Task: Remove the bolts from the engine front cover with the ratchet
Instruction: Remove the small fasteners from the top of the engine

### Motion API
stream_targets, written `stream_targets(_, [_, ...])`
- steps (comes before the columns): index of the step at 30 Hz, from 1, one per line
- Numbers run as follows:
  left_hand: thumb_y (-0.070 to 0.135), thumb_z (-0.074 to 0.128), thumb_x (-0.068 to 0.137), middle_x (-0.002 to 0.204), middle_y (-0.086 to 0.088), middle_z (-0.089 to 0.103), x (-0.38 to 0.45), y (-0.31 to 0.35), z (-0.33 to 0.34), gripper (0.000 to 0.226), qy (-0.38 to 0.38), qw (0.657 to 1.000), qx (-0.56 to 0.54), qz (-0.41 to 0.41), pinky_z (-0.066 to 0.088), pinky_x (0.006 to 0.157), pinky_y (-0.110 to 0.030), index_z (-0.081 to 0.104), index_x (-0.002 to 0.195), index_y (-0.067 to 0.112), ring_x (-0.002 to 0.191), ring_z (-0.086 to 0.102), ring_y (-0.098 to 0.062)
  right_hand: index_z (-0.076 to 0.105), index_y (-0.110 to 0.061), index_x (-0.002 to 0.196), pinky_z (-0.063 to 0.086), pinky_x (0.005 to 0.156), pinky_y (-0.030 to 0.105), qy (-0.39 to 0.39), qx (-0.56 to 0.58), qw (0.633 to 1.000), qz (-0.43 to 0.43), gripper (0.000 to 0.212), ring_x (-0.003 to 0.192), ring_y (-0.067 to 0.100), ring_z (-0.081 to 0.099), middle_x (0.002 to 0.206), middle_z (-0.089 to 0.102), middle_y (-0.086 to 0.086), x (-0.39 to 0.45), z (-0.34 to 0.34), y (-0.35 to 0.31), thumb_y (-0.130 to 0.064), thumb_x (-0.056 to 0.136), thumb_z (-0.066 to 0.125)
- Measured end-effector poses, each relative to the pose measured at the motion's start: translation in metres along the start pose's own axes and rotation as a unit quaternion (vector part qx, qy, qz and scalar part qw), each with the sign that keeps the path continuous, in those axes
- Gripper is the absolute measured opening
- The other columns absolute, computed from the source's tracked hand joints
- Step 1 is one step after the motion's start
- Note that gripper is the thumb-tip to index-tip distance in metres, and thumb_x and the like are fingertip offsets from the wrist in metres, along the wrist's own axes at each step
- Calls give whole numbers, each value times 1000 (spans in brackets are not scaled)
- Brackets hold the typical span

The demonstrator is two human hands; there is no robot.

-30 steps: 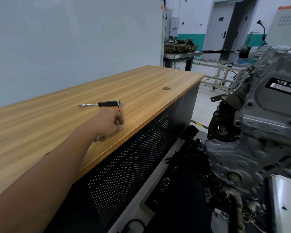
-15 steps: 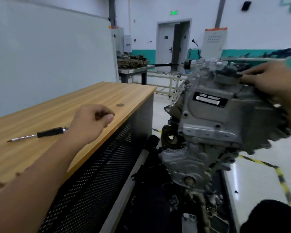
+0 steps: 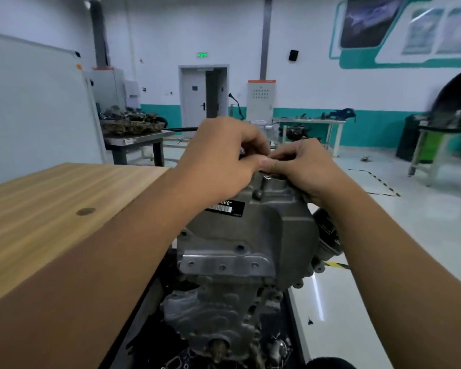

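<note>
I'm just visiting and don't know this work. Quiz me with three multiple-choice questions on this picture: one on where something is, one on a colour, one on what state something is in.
1. Where are both hands?
A. At the top edge of the engine
B. Flat on the wooden bench
C. Down by the floor

2. What colour is the lit sign above the door?
A. Red
B. Green
C. Yellow

3. How do the fingers of the two hands lie?
A. Spread out straight
B. Curled, tips meeting
C. Hanging at the person's sides

Answers:
1. A: the left hand and the right hand sit on the top of the grey engine front cover, right of the wooden bench.
2. B: the sign over the door glows green.
3. B: both hands' fingers are bent and meet over the cover; what they pinch is hidden.
</note>
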State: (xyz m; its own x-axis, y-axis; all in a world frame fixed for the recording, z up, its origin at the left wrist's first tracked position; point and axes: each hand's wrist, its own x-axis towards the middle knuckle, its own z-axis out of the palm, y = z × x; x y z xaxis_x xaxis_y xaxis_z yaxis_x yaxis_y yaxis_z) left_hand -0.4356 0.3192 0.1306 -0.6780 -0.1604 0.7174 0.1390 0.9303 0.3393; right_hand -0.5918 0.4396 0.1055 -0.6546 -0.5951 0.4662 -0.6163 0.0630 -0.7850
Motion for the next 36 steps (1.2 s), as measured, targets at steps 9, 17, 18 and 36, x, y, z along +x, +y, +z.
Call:
stream_targets(9, [20,84,80,66,16,69,45,-1,-3,11,-143,989,32,-2,38,50,-3,78,78,29,59,58,8,81,-4,95,61,80,51,-46,93,994,25,19,76,29,71,87,78,19,7,-7,9,-16,80,86])
stream_targets(17, [22,81,84,76,15,69,58,14,6,8,-271,953,137,16,39,59,-17,77,83,29,67,61,7,81,-6,92,60,66,31,-83,113,990,2,9,71,19,72,84,78,16,3,-11,14,-2,90,73])
stream_targets(18, [21,79,85,76,14,69,59,15,7,7,-279,949,145,17,39,59,-18,77,83,28,69,62,6,81,-7,92,60,65,29,-85,112,990,1,10,70,18,72,83,78,15,3,-11,14,-2,90,72])
stream_targets(36, [24,74,88,81,15,62,43,14,19,11,-165,966,197,40,44,83,-41,69,82,32,85,56,-15,78,-3,91,55,75,39,-67,142,987,22,6,79,26,67,88,75,19,-1,-7,14,-3,91,72])
